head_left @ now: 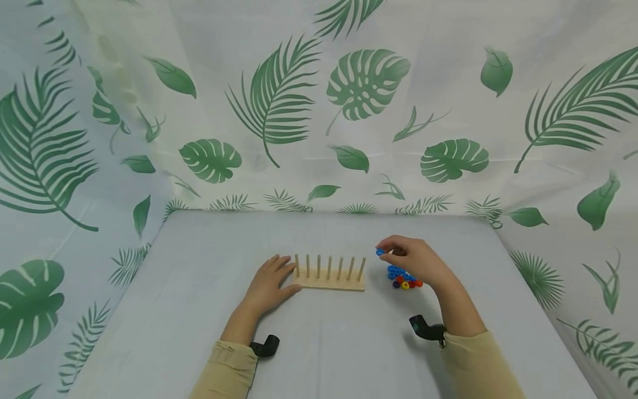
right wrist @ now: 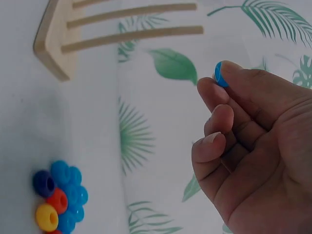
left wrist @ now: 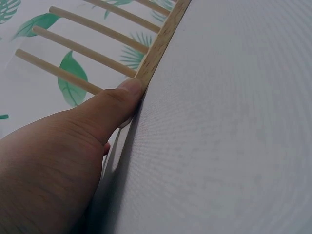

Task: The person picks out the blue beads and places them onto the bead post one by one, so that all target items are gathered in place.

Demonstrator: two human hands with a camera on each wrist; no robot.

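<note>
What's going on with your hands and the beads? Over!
Right hand pinching blue bead. Left hand holding wooden rack at one end. Seven pegs bare. Nothing visible between bead and rack.

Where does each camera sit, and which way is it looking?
Head: worn on the person's head, looking forward and down at the pegged board; the left hand, right hand and both sleeves show.
Left wrist: on that wrist, looking along the left hand to its thumb on the board; only that hand shows.
Right wrist: on that wrist, looking past the right hand toward the bead pile and board's end; only that hand shows.
Shared: head and right wrist both show the pinched blue bead.
</note>
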